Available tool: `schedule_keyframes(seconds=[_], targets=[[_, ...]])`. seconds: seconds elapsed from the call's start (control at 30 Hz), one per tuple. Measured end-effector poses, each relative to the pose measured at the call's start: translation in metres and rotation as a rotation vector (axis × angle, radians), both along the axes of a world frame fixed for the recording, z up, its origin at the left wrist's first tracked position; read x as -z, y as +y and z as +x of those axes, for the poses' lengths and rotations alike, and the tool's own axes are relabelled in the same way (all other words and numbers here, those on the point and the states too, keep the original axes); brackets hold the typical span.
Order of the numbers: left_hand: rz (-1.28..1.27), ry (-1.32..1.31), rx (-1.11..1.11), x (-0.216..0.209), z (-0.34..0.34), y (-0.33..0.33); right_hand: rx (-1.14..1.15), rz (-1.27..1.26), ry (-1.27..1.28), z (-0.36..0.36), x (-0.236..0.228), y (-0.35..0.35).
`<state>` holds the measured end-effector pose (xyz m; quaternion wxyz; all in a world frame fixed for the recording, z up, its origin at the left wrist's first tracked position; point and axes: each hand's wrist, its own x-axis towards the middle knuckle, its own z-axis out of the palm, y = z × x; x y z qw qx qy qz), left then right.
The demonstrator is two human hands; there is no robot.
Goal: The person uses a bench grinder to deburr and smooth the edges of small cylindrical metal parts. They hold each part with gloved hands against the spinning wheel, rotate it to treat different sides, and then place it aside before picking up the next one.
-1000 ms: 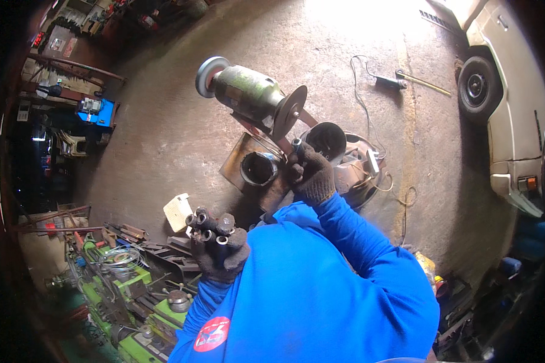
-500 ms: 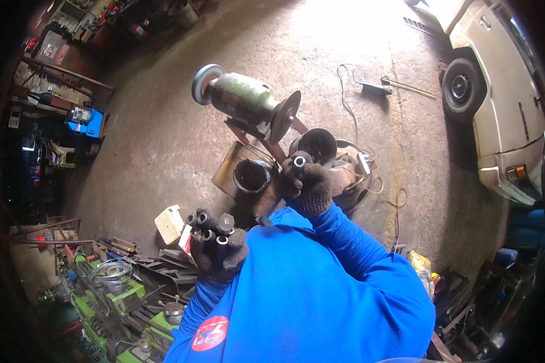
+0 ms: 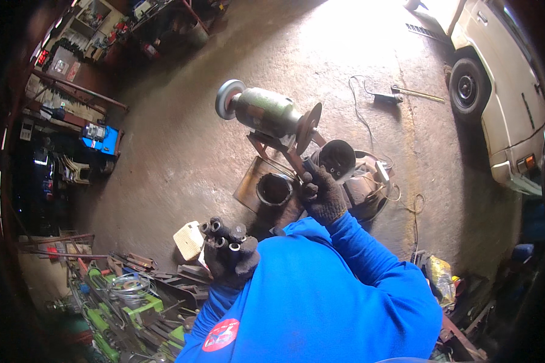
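**Workshop floor (image 3: 175,133), with metal tubes (image 3: 234,247) in hand**

Nearest: one person in a blue long-sleeved top (image 3: 321,296), round red badge (image 3: 220,335). Both hands in dark knit gloves.
Left hand (image 3: 235,266): cupped upward, fingers partly curled about several metal tubes, open ends up.
Right hand (image 3: 326,196): closed on a single dark tube (image 3: 309,165), near the mouth of an upright can.
Beside the left hand: cream box (image 3: 189,241), tilted. Along the floor's near left edge: dark metal bars and a green machine (image 3: 142,305), coiled wire on it.
Beyond the hands: round black-rimmed container (image 3: 274,189); upright can (image 3: 337,152), small pieces inside; round basin (image 3: 378,196) at its right; white block (image 3: 382,172) with cable.
Behind these: bench grinder (image 3: 266,112), greenish, worn body, a wheel at each end, on a rusty stand.
Farther: corded dark power tool (image 3: 386,98) and yellowish rod (image 3: 421,94), lying on worn concrete. At the floor's right edge: pale vehicle (image 3: 496,121). At its left edge: blue machine (image 3: 102,139). Far left corner: cluttered shelving (image 3: 94,24). Far edge brightly lit.
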<state>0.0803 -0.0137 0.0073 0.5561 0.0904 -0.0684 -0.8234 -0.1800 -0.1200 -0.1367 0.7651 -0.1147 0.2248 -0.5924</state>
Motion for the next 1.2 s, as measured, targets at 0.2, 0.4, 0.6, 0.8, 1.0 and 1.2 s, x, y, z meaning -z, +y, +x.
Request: schedule_keyframes(seconds=[0.2, 0.4, 0.6, 0.8, 1.0, 1.2], targets=[[-0.039, -0.042, 0.009, -0.012, 0.014, -0.008, 0.080, 0.154, -0.201, 0.021, 0.009, -0.004], [-0.047, -0.068, 0.056, -0.021, 0.013, -0.022, 0.052, 0.264, -0.488, 0.017, 0.001, -0.007], [0.018, -0.034, 0.051, -0.007, -0.003, -0.026, 0.133, 0.268, -0.319, 0.006, 0.046, -0.016], [0.063, -0.065, 0.017, -0.004, -0.023, -0.027, 0.169, 0.326, -0.408, -0.011, 0.066, -0.028], [0.077, -0.044, -0.028, -0.002, -0.039, -0.022, 0.171, 0.336, -0.449, -0.019, 0.087, -0.036], [0.159, -0.153, -0.085, -0.005, -0.044, -0.020, 0.152, 0.338, -0.373, -0.022, 0.087, -0.044]])
